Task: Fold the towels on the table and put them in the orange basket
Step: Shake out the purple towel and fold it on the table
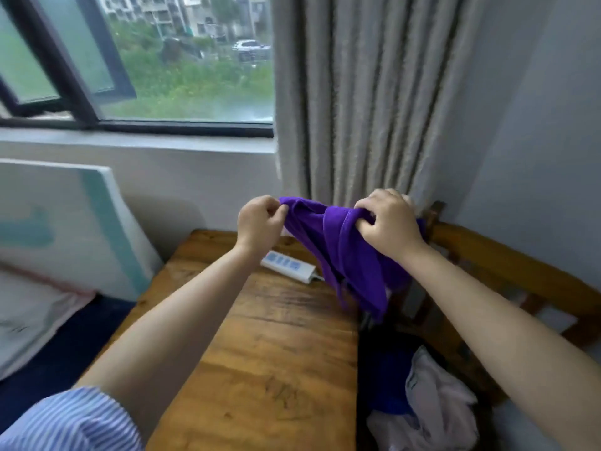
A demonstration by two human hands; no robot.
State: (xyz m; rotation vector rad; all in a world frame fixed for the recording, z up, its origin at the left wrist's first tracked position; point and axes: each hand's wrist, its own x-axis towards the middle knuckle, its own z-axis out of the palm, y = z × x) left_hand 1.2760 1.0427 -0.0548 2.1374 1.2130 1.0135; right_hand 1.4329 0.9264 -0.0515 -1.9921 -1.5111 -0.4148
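A purple towel [344, 255] hangs in the air above the far right corner of the wooden table [260, 369]. My left hand [258, 222] pinches its upper left corner. My right hand [387, 222] grips a bunched part of its top edge. The cloth sags between my hands and drapes down past the table's right edge. No orange basket is in view.
A white power strip [287, 265] lies on the table's far side. A blue and a white cloth [432, 402] lie heaped to the right of the table, by a wooden frame [507, 265]. A grey curtain [374, 99], a window and a bed at left surround the table.
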